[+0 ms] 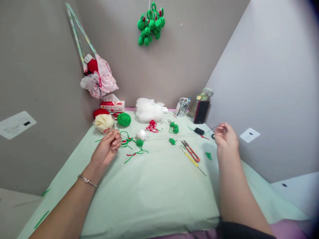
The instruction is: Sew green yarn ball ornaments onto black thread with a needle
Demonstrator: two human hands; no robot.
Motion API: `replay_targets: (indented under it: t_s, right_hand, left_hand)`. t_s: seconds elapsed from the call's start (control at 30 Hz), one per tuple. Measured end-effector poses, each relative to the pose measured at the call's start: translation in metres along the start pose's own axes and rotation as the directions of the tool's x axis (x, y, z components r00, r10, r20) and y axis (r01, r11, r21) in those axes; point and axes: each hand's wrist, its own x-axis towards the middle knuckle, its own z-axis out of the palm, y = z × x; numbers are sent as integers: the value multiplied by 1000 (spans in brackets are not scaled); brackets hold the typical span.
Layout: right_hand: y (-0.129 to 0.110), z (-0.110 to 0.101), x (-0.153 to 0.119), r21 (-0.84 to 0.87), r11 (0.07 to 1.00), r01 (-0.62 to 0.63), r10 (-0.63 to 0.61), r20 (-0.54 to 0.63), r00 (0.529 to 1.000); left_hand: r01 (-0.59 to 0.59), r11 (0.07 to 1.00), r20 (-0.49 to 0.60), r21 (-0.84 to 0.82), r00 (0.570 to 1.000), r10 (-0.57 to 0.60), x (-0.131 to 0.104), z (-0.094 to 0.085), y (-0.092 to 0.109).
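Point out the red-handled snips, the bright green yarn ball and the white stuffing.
Red-handled snips [194, 155]: head view, on the handle.
Green yarn ball [124, 119]: head view, middle of the ball.
White stuffing [149, 111]: head view, middle of the pile.

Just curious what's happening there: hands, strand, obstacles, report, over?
Left hand and right hand pinching thin strand, stretched between them. White ball, orange snips nearby.

Craft corner: yarn balls [124, 119], crochet hook [191, 160], snips [190, 151], white stuffing [149, 110]

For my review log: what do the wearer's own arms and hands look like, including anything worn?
Both hands are bare. A thin, silver-coloured bracelet circles the left wrist; a dark sleeve shows on the right arm.
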Motion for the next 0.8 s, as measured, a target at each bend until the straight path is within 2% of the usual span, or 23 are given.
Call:
replay_targets:
  t_s: [0.1, 0.13, 0.17, 0.23, 0.33, 0.4, 0.43, 0.47, 0.5, 0.53, 0.63, 0.67, 0.8]
  right_hand:
    - [13, 42, -39, -50, 996, -77, 81, 70, 994]
    - [19, 58, -58, -131, 982, -137, 157, 163, 974]
    - [24, 74, -80, -216, 958, -186, 242, 270, 932]
    - [33, 101, -125, -371, 893, -256, 416, 459, 785]
    - [46, 122, -179, -536, 801, -266, 588, 620, 519]
    - [52, 125, -197, -593, 763, -256, 646, 685, 338]
    - [55, 124, -201, -617, 744, -257, 668, 695, 267]
    - [57, 123, -202, -639, 724, -261, 689, 689, 225]
    - [59, 121, -201, -657, 705, -265, 708, 671, 219]
    - [60, 120, -199, -672, 690, -268, 723, 646, 244]
    - [59, 118, -190, -670, 696, -257, 709, 586, 392]
    - [57, 118, -187, -662, 707, -250, 694, 581, 426]
    - [48, 121, -181, -634, 736, -237, 651, 569, 502]
  left_hand:
    - [40, 982, 68, 186, 996, -53, -13, 14, -14]
    - [48, 969, 92, 240, 993, -72, -17, 19, -19]
    - [57, 956, 120, 288, 988, -95, -22, 23, -24]
    - [78, 930, 170, 359, 974, -147, -30, 29, -34]
    - [104, 902, 222, 420, 951, -213, -38, 34, -45]
    - [108, 895, 231, 433, 946, -226, -40, 35, -48]
    - [108, 895, 228, 432, 947, -224, -40, 35, -48]
    - [107, 897, 221, 429, 951, -218, -40, 34, -48]
    - [106, 900, 212, 423, 954, -212, -39, 34, -47]
    - [103, 904, 206, 415, 957, -204, -37, 33, -46]
    - [73, 916, 175, 395, 973, -152, -32, 30, -45]
    - [60, 917, 155, 395, 979, -131, -30, 28, -46]
    - [45, 882, 70, 470, 994, -88, -24, 21, -51]
